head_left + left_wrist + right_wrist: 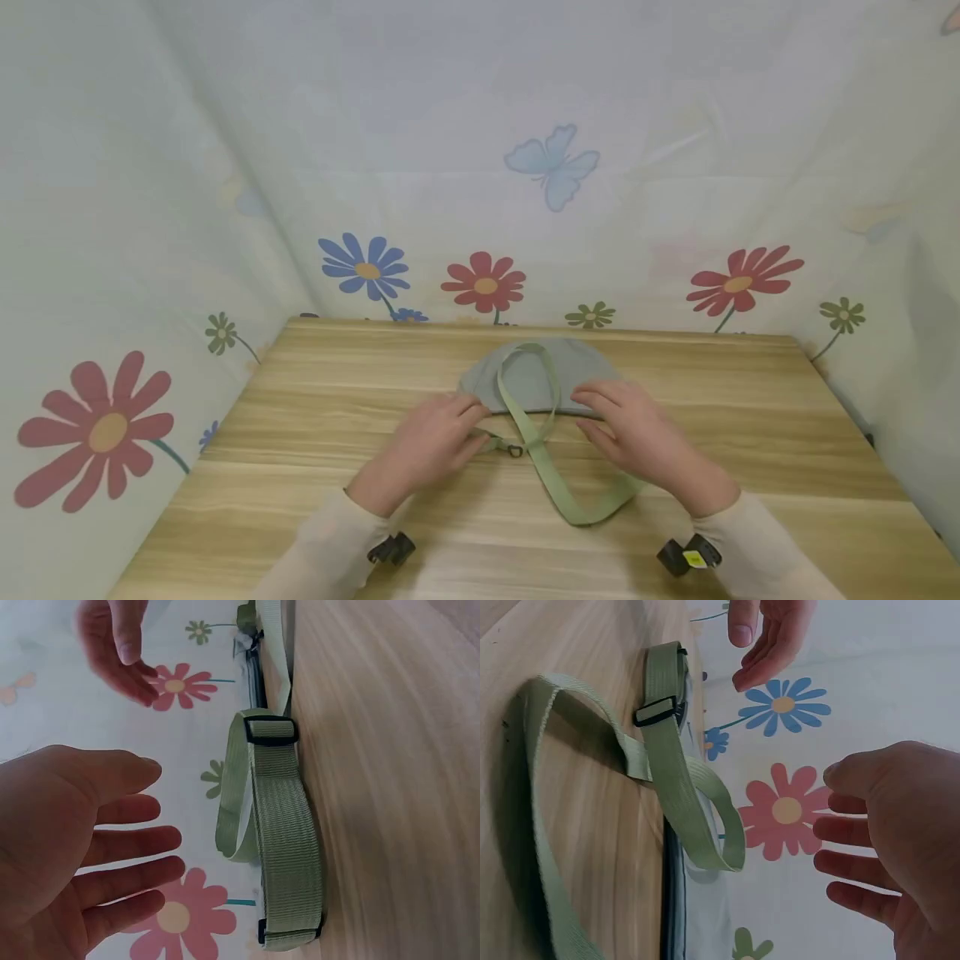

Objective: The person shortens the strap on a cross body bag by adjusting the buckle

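A grey half-round fabric bag (592, 362) lies flat near the back of the table, its straight dark edge facing me. Its green webbing strap (558, 483) loops over the bag and trails towards the front. My left hand (438, 437) is near the bag's left end, its relaxed fingers spread in the left wrist view, beside the strap (289, 847) and its black slider (271, 731). On the other side, my right hand (645, 429) overlaps the bag's right end in the head view. The right wrist view shows its fingers apart from the strap (679, 780), holding nothing.
The wood-grain table (337, 375) is bordered at the back and sides by a pale curtain (420, 108) printed with flowers and a butterfly. Black wrist devices sit at both cuffs, the left one (392, 548) and the right one (688, 556).
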Available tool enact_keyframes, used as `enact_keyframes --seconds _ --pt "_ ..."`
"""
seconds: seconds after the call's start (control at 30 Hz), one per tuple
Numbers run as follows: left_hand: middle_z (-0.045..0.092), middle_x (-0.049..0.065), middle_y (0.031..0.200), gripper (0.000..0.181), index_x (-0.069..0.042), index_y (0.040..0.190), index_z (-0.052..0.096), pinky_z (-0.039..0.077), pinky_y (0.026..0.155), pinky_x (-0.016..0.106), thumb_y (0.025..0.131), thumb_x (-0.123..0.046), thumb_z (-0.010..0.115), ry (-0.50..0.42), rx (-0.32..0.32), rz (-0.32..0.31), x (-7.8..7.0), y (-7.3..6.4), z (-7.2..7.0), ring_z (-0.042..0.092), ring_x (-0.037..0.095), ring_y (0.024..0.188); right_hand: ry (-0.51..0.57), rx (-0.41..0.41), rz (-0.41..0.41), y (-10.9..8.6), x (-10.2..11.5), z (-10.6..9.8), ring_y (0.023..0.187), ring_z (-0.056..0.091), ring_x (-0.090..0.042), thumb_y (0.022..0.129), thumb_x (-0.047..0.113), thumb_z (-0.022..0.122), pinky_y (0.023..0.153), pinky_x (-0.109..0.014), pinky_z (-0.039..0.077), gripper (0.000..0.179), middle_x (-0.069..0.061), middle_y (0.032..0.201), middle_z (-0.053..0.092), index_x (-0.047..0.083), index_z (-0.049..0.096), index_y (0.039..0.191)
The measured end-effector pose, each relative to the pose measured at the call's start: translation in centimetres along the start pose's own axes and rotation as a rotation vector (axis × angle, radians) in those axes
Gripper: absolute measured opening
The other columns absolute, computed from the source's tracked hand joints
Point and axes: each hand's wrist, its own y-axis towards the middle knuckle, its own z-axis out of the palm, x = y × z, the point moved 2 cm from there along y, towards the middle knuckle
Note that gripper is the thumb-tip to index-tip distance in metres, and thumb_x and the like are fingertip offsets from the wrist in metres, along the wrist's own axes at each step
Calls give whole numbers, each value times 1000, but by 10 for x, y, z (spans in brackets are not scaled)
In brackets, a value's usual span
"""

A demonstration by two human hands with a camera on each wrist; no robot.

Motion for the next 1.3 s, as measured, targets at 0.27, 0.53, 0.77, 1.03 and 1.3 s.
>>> enact_keyframes --seconds 0.27,0.53,0.77,1.03,1.3 --pt "75 0 115 26 -13 119 76 60 95 37 98 -28 81 -43 109 14 -7 2 10 72 19 106 38 85 -27 3 5 16 112 72 -30 83 8 91 94 -48 61 41 -11 121 76 4 74 120" --pt "74 -1 119 26 -16 121 75 58 103 38 100 -30 79 -63 144 36 -10 8 19 71 20 115 86 83 -88 3 2 35 111 72 -28 86 6 88 94 -47 61 37 -11 121 76 3 74 120" --pt "74 -2 119 20 -17 119 74 57 105 38 102 -28 75 -54 197 55 -14 11 33 70 19 114 111 64 -144 3 4 54 109 72 -28 82 1 88 93 -46 61 35 -12 117 75 2 74 115" --pt "76 -3 120 17 -18 120 75 59 100 36 104 -22 73 -33 221 75 -15 8 42 72 18 111 110 202 -76 1 10 65 108 67 -24 94 7 80 96 -44 56 22 -5 113 74 6 76 115" --pt "74 -3 109 13 -17 112 78 60 94 33 106 -12 67 -131 207 55 -15 8 46 72 15 103 136 222 -63 -1 12 68 97 55 -16 98 11 78 88 -37 48 2 0 104 66 13 78 99"
